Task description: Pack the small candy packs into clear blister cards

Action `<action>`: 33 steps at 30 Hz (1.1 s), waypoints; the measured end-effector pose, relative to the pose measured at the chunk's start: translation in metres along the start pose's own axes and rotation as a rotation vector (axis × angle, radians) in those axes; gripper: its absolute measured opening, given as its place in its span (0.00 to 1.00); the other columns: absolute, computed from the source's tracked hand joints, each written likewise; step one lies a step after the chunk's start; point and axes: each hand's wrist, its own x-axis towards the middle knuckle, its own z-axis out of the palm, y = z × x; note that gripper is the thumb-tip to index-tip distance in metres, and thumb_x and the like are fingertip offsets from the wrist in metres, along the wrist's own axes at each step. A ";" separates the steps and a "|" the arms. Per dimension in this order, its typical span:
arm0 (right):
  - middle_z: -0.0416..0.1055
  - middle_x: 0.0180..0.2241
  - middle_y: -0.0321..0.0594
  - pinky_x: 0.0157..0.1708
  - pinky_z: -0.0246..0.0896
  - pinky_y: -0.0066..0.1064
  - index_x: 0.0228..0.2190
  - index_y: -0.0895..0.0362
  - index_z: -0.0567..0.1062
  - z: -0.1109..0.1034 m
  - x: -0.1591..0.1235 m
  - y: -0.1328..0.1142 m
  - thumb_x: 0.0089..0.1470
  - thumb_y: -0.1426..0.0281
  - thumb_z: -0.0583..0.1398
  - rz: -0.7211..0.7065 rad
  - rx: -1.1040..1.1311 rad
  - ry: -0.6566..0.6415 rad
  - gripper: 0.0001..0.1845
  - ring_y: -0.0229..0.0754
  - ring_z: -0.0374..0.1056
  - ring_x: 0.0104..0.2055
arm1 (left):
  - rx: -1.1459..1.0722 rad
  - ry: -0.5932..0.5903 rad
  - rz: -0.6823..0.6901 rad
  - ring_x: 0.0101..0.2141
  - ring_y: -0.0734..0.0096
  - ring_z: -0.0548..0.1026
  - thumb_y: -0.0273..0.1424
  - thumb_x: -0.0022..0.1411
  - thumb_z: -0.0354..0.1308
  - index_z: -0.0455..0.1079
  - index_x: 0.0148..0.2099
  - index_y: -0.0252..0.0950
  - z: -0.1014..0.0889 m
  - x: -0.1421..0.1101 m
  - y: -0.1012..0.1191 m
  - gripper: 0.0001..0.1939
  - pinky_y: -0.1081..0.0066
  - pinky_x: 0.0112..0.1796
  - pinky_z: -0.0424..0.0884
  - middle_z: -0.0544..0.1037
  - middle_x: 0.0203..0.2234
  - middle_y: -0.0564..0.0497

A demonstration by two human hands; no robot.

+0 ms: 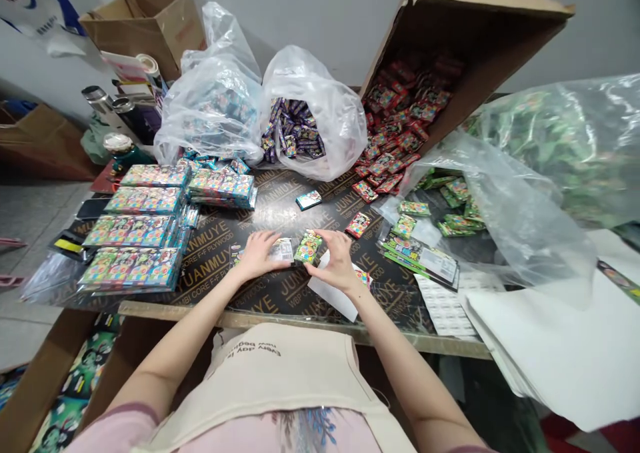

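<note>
Near the front of the dark table, my right hand (336, 258) pinches a small green candy packet (307, 246) between thumb and fingers. Just to its left, my left hand (260, 256) has its fingers and thumb closed on a flat clear sleeve (284, 251) with a white label. The green packet's left edge comes right up to the sleeve; whether it is partly inside I cannot tell. A white paper sheet (333, 292) lies partly under my right hand. A red packet (359, 225) and a blue packet (309, 200) lie beyond my hands.
Filled multi-packs (133, 266) are stacked at left. Behind stand a bag of blue packets (215, 106), a bag of purple packets (340, 126) and a tilted carton (465, 23) spilling red packets. Loose green packets (460, 223), flat sleeves (425, 260) and white sheets (565, 340) lie right.
</note>
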 end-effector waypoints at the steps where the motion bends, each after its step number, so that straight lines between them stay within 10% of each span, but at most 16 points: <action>1: 0.69 0.49 0.46 0.56 0.44 0.48 0.54 0.54 0.63 0.001 -0.002 0.005 0.42 0.63 0.64 0.004 -0.048 -0.023 0.37 0.55 0.63 0.52 | 0.140 -0.044 0.047 0.56 0.46 0.63 0.43 0.41 0.70 0.64 0.60 0.36 0.000 0.000 -0.005 0.43 0.47 0.58 0.49 0.69 0.55 0.38; 8: 0.64 0.56 0.48 0.56 0.47 0.50 0.60 0.52 0.56 0.006 -0.010 0.015 0.45 0.64 0.65 0.013 0.058 -0.233 0.43 0.55 0.61 0.55 | 0.302 -0.128 0.175 0.54 0.50 0.65 0.36 0.41 0.69 0.36 0.69 0.39 0.004 -0.006 -0.016 0.61 0.46 0.60 0.44 0.66 0.56 0.40; 13: 0.57 0.62 0.44 0.59 0.52 0.47 0.61 0.49 0.55 0.000 0.000 0.013 0.45 0.63 0.67 -0.012 0.475 -0.383 0.45 0.52 0.57 0.62 | 0.181 -0.097 0.213 0.52 0.51 0.66 0.33 0.38 0.70 0.42 0.69 0.40 -0.003 -0.012 -0.002 0.60 0.51 0.56 0.55 0.68 0.52 0.42; 20: 0.74 0.45 0.40 0.47 0.65 0.42 0.56 0.47 0.60 0.018 0.026 -0.018 0.37 0.62 0.71 0.631 1.045 0.179 0.45 0.46 0.71 0.46 | -0.628 0.388 -0.197 0.34 0.65 0.72 0.36 0.44 0.68 0.75 0.46 0.35 -0.004 0.004 0.013 0.24 0.65 0.40 0.68 0.76 0.33 0.49; 24: 0.74 0.28 0.30 0.31 0.65 0.30 0.44 0.51 0.68 0.031 0.045 -0.041 0.42 0.55 0.66 0.868 1.326 0.315 0.28 0.38 0.70 0.29 | -1.121 0.399 -0.291 0.28 0.72 0.72 0.34 0.41 0.71 0.75 0.34 0.33 0.015 0.000 0.027 0.16 0.71 0.36 0.68 0.78 0.27 0.51; 33: 0.68 0.18 0.27 0.25 0.60 0.28 0.24 0.54 0.66 0.045 0.043 -0.054 0.35 0.71 0.59 1.002 1.252 0.326 0.08 0.36 0.64 0.22 | -1.460 0.415 -0.515 0.28 0.68 0.76 0.41 0.45 0.68 0.74 0.31 0.32 0.025 -0.009 0.048 0.17 0.69 0.35 0.71 0.79 0.24 0.50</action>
